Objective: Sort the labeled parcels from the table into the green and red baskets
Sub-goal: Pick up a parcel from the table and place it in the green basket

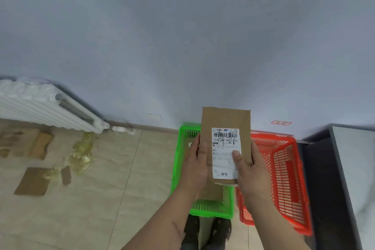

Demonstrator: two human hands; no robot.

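Two bare forearms come up from the lower edge of the view, and both hands hold one cardboard parcel (pixel 225 126) upright, above the baskets. Left hand (pixel 194 165) grips the parcel's left edge, with the thumb lying on the front face. Right hand (pixel 250 170) grips the right edge, and its thumb presses on the white shipping label (pixel 225 152). One parcel is in the hands; it is a flat brown box, taller than wide. Its label carries a barcode, printed numbers, handwritten black characters across the top, and a small printed logo at the bottom. Two plastic baskets stand on the tiled floor (pixel 113 168) next to the wall, side by side. One is the green basket (pixel 178 168), on the left, and something brown lies inside it, partly hidden behind the parcel. Other one is the red basket (pixel 284 170), on the right. Two dark shoes (pixel 221 229) show below the green basket. One dark table (pixel 332 168) stands at the right edge. On the left, one white radiator (pixel 40 107) hangs on the wall, and several cardboard pieces (pixel 32 181) and crumpled yellowish tape (pixel 81 156) lie on the floor.
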